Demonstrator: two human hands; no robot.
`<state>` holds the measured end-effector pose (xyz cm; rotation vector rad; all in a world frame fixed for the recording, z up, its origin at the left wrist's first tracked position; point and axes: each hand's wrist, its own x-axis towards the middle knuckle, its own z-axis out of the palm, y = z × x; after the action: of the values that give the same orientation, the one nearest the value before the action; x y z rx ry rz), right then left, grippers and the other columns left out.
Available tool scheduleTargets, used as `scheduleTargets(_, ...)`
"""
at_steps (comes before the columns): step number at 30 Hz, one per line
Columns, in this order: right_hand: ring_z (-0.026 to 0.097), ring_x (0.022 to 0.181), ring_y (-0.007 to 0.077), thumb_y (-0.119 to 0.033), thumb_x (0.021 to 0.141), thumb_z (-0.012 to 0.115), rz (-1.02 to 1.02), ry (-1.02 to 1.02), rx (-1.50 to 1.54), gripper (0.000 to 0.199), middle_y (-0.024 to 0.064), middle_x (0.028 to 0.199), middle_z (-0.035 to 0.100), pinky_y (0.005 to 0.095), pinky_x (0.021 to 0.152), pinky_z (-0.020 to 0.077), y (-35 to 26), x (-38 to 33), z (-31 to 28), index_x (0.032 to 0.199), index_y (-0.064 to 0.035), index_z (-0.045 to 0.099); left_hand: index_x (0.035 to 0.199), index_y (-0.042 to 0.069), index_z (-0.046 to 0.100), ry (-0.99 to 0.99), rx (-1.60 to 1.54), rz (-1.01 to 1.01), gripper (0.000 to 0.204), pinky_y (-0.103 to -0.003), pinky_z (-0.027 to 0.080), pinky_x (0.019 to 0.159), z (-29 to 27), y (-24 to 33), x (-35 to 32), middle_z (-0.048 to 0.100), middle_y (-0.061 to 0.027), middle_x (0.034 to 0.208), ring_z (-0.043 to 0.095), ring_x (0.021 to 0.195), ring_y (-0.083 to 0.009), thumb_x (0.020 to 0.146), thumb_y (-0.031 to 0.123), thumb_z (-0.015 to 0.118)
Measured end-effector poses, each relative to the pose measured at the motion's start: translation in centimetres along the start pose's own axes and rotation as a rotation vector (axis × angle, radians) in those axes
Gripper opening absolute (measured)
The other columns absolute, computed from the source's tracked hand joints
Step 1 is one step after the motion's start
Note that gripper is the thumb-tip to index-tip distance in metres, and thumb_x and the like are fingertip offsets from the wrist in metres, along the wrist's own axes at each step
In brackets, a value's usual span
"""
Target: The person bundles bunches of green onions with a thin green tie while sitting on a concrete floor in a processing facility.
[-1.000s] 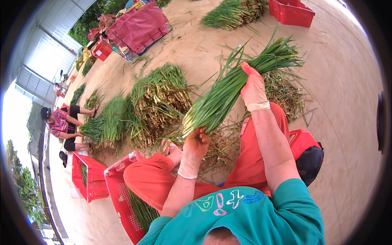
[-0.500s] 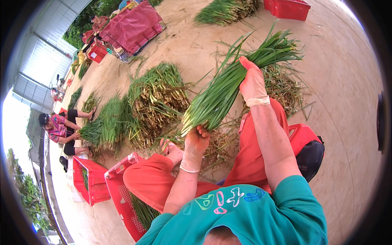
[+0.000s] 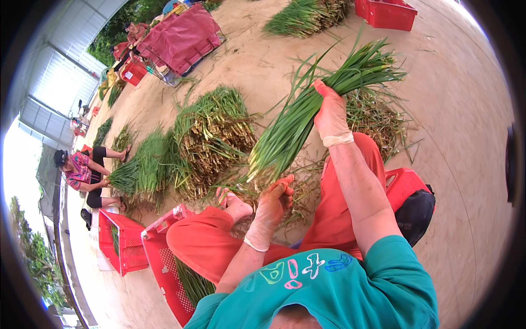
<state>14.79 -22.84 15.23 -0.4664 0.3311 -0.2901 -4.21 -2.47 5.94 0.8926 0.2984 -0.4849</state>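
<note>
A loose bunch of garlic chives (image 3: 307,118), with long green leaves and pale cut ends, hangs slantwise over my lap. My right hand (image 3: 332,112), in a thin stained glove, is closed round its leafy upper half. Just below the pale ends is my left hand (image 3: 274,200), gloved too, its fingers curled together and apart from the bunch. Whatever those fingers may hold is hidden. Withered trimmings (image 3: 298,205) lie on the floor beneath my hands, and a heap of dry leaves (image 3: 375,118) lies beyond my right knee.
A large stack of chives (image 3: 213,137) stands ahead to the left. Red crates (image 3: 123,244) are at my left, with another red crate (image 3: 386,13) far off. A co-worker (image 3: 82,172) sits at the left by more chives. A maroon-covered cart (image 3: 181,38) stands further back.
My left hand has come away from the pale ends, slightly down and to the right, and its fingers have turned. My right hand has shifted a little left with the bunch.
</note>
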Motion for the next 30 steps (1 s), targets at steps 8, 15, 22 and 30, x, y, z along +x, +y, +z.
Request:
scheduleTargets(8, 0.065, 0.079, 0.0195, 0.000, 0.088, 0.067, 0.040, -0.152, 0.012, 0.007, 0.0051, 0.087, 0.067, 0.0352, 0.073, 0.0558, 0.9, -1.0, 0.6, 0.092, -0.0048, 0.065, 0.105, 0.005, 0.064, -0.197, -0.095, 0.001, 0.018, -0.029, 0.047, 0.067, 2.5, 1.2, 1.4, 0.068, -0.0050, 0.093, 0.057, 0.073, -0.0139, 0.095, 0.021, 0.066)
scheduleTargets(15, 0.064, 0.077, 0.0156, 0.004, 0.077, 0.077, -0.091, -0.326, -0.202, 0.017, 0.0018, 0.085, 0.070, 0.0309, 0.074, 0.0522, 1.2, -3.0, 1.5, 0.089, -0.0048, 0.069, 0.140, -0.004, 0.048, 0.447, 1.238, 0.685, 0.073, -0.031, 0.044, 0.104, 3.3, 7.6, -3.8, 0.059, -0.0178, 0.131, 0.055, 0.121, -0.0225, 0.076, 0.006, 0.081)
scheduleTargets(22, 0.059, 0.076, 0.0113, 0.007, 0.084, 0.070, 0.207, -0.627, -0.328, 0.029, -0.0028, 0.082, 0.061, 0.0255, 0.069, 0.0502, 5.5, -13.3, 6.8, 0.107, -0.0088, 0.063, 0.157, 0.003, 0.009, 0.022, 0.740, 0.880, 0.132, -0.036, 0.032, 0.115, -0.6, 6.7, 0.7, 0.029, -0.0122, 0.155, 0.037, 0.137, -0.0232, 0.059, 0.017, 0.097)
scheduleTargets(30, 0.066, 0.094, 0.0210, -0.029, 0.069, 0.090, 0.144, -0.864, -0.728, 0.069, 0.0125, 0.103, 0.071, 0.0337, 0.085, 0.0528, 13.0, -14.3, 8.2, 0.120, 0.0035, 0.057, 0.152, 0.004, 0.026, 0.117, 0.302, 0.888, 0.093, -0.034, 0.046, 0.106, -0.9, 8.4, -0.1, 0.045, -0.0120, 0.146, 0.051, 0.130, -0.0223, 0.080, 0.016, 0.083)
